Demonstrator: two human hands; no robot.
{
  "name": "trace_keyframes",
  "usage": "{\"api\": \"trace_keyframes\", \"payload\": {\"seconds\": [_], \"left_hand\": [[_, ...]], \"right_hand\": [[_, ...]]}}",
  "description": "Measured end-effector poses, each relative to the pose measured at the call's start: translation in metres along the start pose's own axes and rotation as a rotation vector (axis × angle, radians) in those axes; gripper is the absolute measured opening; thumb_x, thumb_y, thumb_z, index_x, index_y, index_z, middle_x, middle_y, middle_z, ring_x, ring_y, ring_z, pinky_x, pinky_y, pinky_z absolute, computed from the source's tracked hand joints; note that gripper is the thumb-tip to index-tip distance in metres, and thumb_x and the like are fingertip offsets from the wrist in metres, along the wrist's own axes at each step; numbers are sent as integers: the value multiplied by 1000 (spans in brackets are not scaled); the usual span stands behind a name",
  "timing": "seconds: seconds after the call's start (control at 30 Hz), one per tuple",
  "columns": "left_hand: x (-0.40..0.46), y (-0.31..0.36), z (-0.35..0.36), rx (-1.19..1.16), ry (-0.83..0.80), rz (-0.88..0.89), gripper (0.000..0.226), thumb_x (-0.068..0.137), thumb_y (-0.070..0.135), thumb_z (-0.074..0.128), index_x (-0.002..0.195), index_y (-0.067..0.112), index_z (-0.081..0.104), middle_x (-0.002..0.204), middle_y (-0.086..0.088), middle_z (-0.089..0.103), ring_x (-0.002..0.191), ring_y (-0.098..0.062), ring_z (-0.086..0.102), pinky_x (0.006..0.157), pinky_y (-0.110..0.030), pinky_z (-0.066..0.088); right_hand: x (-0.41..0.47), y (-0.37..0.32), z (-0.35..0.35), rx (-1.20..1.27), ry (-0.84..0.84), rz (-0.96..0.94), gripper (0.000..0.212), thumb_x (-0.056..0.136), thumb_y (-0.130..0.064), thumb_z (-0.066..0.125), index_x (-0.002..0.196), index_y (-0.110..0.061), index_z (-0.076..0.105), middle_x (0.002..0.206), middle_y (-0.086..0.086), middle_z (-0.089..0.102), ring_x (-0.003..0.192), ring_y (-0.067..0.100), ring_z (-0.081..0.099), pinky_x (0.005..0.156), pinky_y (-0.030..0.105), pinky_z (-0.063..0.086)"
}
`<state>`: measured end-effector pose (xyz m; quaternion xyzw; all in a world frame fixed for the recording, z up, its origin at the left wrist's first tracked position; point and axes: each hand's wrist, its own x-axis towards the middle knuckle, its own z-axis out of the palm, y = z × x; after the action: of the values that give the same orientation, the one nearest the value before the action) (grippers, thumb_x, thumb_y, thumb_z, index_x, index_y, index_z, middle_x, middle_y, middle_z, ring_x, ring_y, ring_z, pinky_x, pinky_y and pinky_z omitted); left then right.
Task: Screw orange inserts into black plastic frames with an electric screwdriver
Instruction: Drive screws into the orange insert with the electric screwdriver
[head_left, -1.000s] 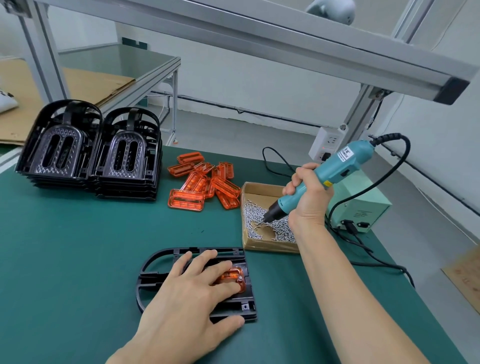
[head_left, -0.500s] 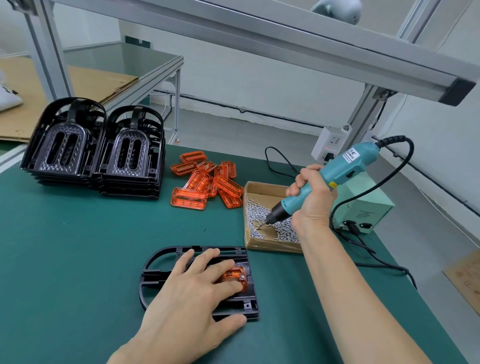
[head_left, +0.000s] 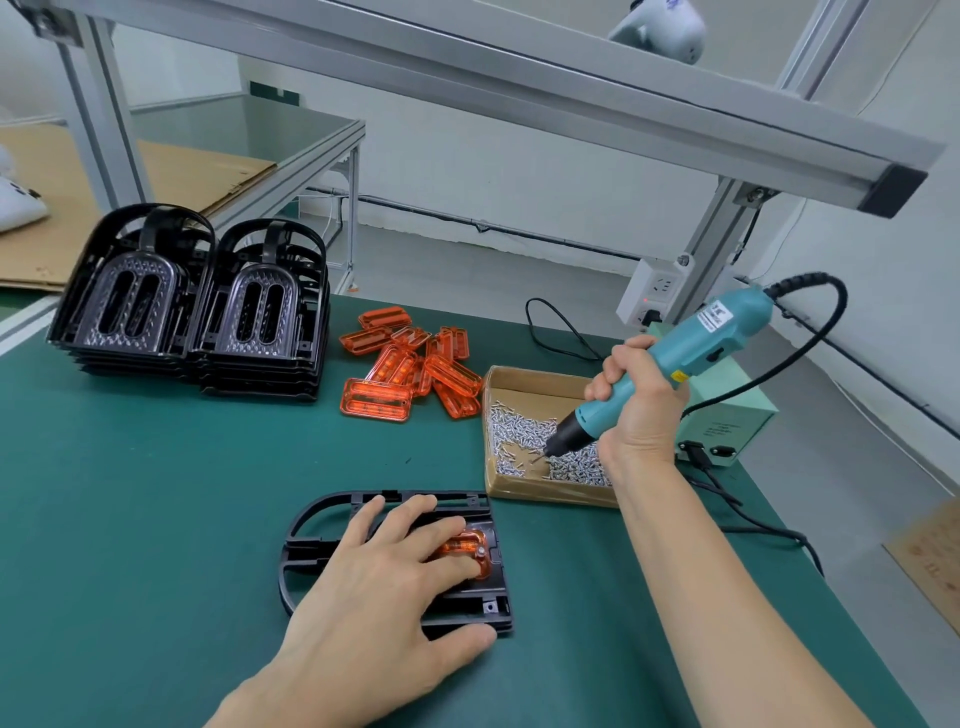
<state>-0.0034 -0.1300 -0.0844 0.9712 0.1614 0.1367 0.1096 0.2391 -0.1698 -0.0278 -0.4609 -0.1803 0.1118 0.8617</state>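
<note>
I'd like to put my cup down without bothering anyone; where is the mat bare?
Bare green mat lies left of the frame, before the black stacks. Crowded: around the orange pieces and screw box.

The green tabletop (head_left: 156, 493) was under an aluminium frame (head_left: 519, 88). A white socket block (head_left: 655, 291) was fixed on the frame's slanted post at the right, and a small red light shone on it. Near it stood a pale green power box (head_left: 727, 426) with black cables (head_left: 753, 525) running over the tabletop. Behind, at the left, a second table (head_left: 249, 130) carried flat brown cardboard (head_left: 171, 176). Another piece of cardboard (head_left: 930, 561) lay on the grey floor at the right.
</note>
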Motion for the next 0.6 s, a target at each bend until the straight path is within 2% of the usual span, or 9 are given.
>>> {"api": "trace_keyframes", "payload": {"seconds": [0.07,0.13,0.2,0.27,0.4,0.5,0.6], "left_hand": [[-1,1,-3,-30,-22,-14,44,72,71,44,89,43,73,111,19,67,115,-13,60,98,-43,41],[-1,3,-6,-91,-69,-40,50,74,72,39,97,42,72,120,21,62,125,-12,51,106,-42,29],[2,2,-6,-193,-61,-86,65,73,77,27,114,43,64,135,27,46,139,-2,25,115,-34,4],[5,0,-6,-230,0,-97,72,69,78,18,121,47,57,141,32,34,140,5,8,115,-26,-9],[20,4,-19,-222,66,-90,66,73,73,19,120,46,57,138,34,35,138,6,8,112,-22,-9],[29,4,-21,-157,47,-84,43,89,62,36,124,46,53,142,32,32,139,3,7,112,-24,-7],[28,0,-18,-157,35,-92,35,92,52,44,125,45,53,142,31,33,139,2,8,113,-26,-6]], "right_hand": [[-1,-1,-3,40,22,16,20,66,-2,57,68,-19,48,55,1,41,41,14,37,45,22,35],[-2,-4,-5,39,25,11,20,67,-2,57,67,-19,48,54,0,41,41,14,37,45,21,35],[-5,-6,-7,37,17,3,20,68,-2,58,67,-20,48,55,0,41,41,14,37,46,21,35],[-7,-8,-7,37,3,2,20,68,-2,58,68,-19,49,55,1,41,41,14,38,46,21,36],[-12,-11,-6,27,-33,8,19,67,-2,57,67,-19,48,55,1,40,41,15,37,46,22,36],[-17,-12,-4,16,-57,20,19,67,-2,57,66,-19,50,54,1,40,41,15,37,46,21,35],[-20,-17,-3,14,-64,45,18,67,-3,58,66,-20,50,54,1,40,40,14,37,46,21,35]]}}
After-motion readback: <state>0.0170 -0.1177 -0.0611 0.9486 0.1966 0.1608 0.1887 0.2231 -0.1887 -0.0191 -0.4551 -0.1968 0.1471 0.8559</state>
